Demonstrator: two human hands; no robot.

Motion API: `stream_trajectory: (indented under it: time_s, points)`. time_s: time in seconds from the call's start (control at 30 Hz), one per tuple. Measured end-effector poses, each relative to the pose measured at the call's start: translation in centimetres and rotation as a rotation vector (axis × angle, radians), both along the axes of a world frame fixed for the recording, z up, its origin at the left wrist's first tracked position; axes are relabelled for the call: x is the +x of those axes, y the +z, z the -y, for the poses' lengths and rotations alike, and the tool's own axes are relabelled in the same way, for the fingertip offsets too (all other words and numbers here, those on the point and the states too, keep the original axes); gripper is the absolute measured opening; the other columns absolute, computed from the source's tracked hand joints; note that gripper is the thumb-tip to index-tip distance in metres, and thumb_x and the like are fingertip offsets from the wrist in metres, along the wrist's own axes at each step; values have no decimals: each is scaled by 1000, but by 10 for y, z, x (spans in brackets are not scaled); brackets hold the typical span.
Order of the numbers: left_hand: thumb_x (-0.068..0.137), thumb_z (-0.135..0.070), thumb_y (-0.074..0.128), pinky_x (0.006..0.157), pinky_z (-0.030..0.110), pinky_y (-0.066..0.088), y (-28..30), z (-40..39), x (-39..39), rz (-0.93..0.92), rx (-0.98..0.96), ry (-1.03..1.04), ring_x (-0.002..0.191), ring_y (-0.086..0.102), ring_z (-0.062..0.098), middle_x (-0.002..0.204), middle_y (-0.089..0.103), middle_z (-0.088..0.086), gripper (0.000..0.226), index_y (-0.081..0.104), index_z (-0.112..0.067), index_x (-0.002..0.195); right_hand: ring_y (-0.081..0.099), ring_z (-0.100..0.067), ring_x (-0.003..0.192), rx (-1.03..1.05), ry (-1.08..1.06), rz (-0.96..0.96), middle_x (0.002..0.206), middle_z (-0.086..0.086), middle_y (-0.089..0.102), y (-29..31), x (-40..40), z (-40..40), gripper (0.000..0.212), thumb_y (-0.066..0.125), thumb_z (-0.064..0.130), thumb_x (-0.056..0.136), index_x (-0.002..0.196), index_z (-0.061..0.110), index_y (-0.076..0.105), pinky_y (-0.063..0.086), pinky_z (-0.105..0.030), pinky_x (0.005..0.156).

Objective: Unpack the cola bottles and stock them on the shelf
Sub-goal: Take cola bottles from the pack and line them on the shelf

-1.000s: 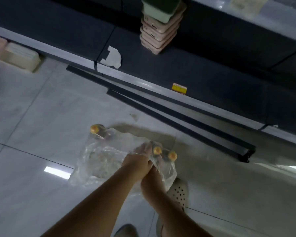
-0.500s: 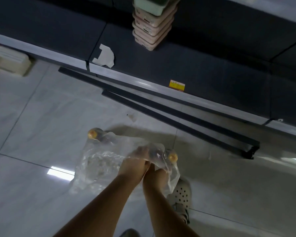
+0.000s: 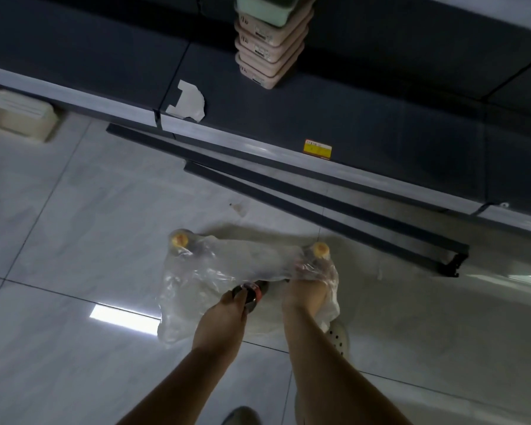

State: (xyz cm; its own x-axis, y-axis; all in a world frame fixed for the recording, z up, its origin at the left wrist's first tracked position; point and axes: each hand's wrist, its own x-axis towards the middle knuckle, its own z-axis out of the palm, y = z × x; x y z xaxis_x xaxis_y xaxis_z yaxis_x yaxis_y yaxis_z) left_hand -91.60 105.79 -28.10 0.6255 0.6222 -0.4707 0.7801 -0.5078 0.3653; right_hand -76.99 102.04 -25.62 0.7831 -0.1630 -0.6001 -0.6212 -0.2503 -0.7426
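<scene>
A torn clear plastic wrap (image 3: 203,271) sits on the tiled floor with cola bottles in it. One yellow cap (image 3: 180,239) shows at its far left and another yellow cap (image 3: 320,249) at its far right. My left hand (image 3: 227,314) grips a dark cola bottle (image 3: 252,291) with a red label, close to me at the wrap's near edge. My right hand (image 3: 304,292) holds the plastic wrap just below the right cap. The dark shelf (image 3: 319,111) lies beyond the bottles.
Stacked pink and green containers (image 3: 270,47) stand on the shelf, with a torn white paper (image 3: 189,101) to their left. Two dark metal rails (image 3: 288,191) lie on the floor before the shelf. A cream box (image 3: 20,113) sits far left. My perforated shoe (image 3: 337,335) is under the wrap.
My hands have moved apart. The left hand has drawn a cola bottle out toward me, while the right hand pulls the wrap to the right. The middle cap is no longer visible.
</scene>
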Motion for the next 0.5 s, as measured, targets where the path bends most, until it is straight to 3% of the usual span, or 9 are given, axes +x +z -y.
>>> stream_trajectory:
  time_s: [0.1,0.2,0.3,0.4,0.43,0.5]
  points:
    - [103,-26,50,85,26,60,4,0,-3,-29,-18,-16,97,70,11,122,69,-2,36,50,-26,139,50,1,69,204,33,-209,90,17,47,19,6,-8,35,55,3,103,137,9,56,47,-7,60]
    - [103,-26,50,84,25,60,3,0,-4,-20,-24,6,96,70,11,121,68,-2,37,50,-25,140,50,-5,69,73,70,-135,105,2,61,13,9,-6,28,54,17,106,133,21,50,42,-6,52]
    - [104,-25,48,82,27,60,3,0,-5,-4,-24,30,94,71,13,119,68,-1,37,51,-24,140,62,-11,90,-135,172,-141,119,-5,65,-3,10,-11,39,54,21,106,143,7,53,43,-10,58]
    - [104,-25,46,83,29,60,2,0,-10,18,-33,38,95,71,15,119,68,0,36,51,-24,140,62,-20,111,-253,303,-186,125,-9,63,3,7,-1,38,56,35,104,135,14,57,50,-20,86]
    - [104,-26,46,83,29,60,3,0,-11,27,-26,41,95,71,15,119,69,0,36,52,-25,140,61,-20,105,-334,400,-228,115,-8,63,-3,5,8,31,54,36,104,126,15,59,49,-26,90]
    - [105,-32,46,79,26,59,4,-1,-13,67,-9,34,89,70,11,111,69,-4,30,56,-28,133,55,-17,85,-419,615,-288,91,-5,58,-4,-8,17,24,48,35,107,111,13,59,44,-29,81]
